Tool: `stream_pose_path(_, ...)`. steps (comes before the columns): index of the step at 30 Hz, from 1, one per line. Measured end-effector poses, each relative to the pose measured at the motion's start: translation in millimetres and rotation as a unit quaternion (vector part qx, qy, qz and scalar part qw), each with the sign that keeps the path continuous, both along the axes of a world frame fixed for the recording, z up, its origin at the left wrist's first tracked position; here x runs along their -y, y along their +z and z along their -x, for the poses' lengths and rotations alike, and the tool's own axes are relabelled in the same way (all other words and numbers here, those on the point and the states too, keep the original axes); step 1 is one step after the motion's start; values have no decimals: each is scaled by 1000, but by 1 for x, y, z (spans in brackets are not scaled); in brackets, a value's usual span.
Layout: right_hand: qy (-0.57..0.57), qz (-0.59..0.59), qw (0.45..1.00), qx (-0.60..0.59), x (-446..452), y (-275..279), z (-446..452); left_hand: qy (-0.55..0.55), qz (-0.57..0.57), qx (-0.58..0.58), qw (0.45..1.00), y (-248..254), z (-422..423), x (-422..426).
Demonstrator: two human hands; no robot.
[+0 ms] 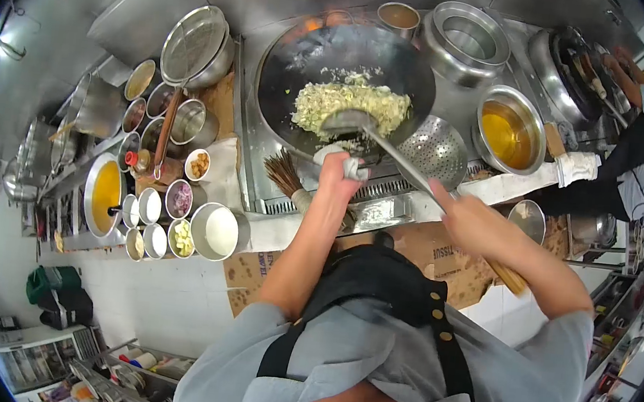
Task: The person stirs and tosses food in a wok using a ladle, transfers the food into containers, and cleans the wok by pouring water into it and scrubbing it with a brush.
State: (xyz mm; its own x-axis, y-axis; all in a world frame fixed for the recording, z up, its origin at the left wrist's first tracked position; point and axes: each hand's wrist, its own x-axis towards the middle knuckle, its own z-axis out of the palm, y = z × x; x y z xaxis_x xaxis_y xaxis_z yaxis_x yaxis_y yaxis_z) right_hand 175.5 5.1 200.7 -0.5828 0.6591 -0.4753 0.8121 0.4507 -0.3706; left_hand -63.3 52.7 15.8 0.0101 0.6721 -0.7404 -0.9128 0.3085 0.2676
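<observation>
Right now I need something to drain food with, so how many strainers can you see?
2: a mesh strainer on a metal pot left of the wok, and a perforated strainer by its lower right edge. Others may be hidden.

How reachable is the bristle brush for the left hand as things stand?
Probably yes: the brush lies close by with its bristles uncovered, but the left hand would likely need to release the cloth at the rim of the wok first.
</observation>
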Motion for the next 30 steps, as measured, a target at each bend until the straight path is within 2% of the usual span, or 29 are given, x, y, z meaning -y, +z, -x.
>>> stream_pose_path(2, -13, -74, 995, -58, -37, -67, 12, 2, -69, -21, 997, -49, -11, -13)
stream_pose_path(3, -27, -118, 992, -42, -43, -94, 24, -9, -86, -58, 995, -69, -16, 1)
stream_pose_path(4, -39, -172, 984, -23, -55, -104, 31, -18, -113, -91, 989, -79, -26, 16)
stream_pose_path(6, -71, -189, 976, -83, -43, -105, 21, 8, -41, -127, 991, -81, -40, 62)
stream_pose_path(7, -83, -198, 970, -113, -36, -107, 17, 1, -40, -122, 992, -77, -39, 59)
stream_pose_path(9, -110, -144, 950, -256, -4, -97, -2, -10, -22, -107, 994, -70, -30, 70)
stream_pose_path(10, -163, -15, 944, -288, 1, -77, -5, 3, -44, -83, 996, -55, -22, 52)
stream_pose_path(11, -233, 110, 913, -315, 6, -56, -9, 35, -58, -83, 994, -34, -17, 30)
stream_pose_path(12, -308, 211, 868, -326, 12, -37, -12, 58, -14, -46, 997, -17, -12, 6)
stream_pose_path(13, -316, 237, 839, -373, 3, -38, -12, 27, -32, -22, 999, -30, 0, -21)
stream_pose_path(14, -323, 259, 807, -421, -10, -42, -13, 18, -11, -15, 1000, 8, -6, -30)
stream_pose_path(15, -347, 266, 784, -441, -27, -46, -12, 22, -15, -3, 1000, 18, -12, -32)
stream_pose_path(16, -370, 273, 760, -459, -43, -49, -12, 19, -19, -3, 1000, 5, -14, -34)
stream_pose_path(18, -383, 428, 629, -524, -77, -53, -13, 8, -31, -11, 999, -26, -8, -44)
stream_pose_path(19, -410, 459, 588, -526, -88, -57, -9, 8, -45, 11, 999, -28, -8, -47)
stream_pose_path(22, -423, 393, 649, -496, -104, -102, 15, 16, -36, -16, 999, -40, -5, -50)
stream_pose_path(23, -437, 470, 621, -450, -123, -124, 31, 23, -28, -22, 999, -35, -6, -48)
stream_pose_path(26, -367, 303, 785, -397, -139, -92, 72, 10, -12, 0, 1000, -46, -4, -53)
stream_pose_path(27, -354, 297, 802, -378, -142, -75, 66, 15, -20, -3, 1000, -46, -2, -52)
stream_pose_path(30, -372, 354, 759, -401, -136, -49, 11, 3, -41, 6, 999, -59, 2, -54)
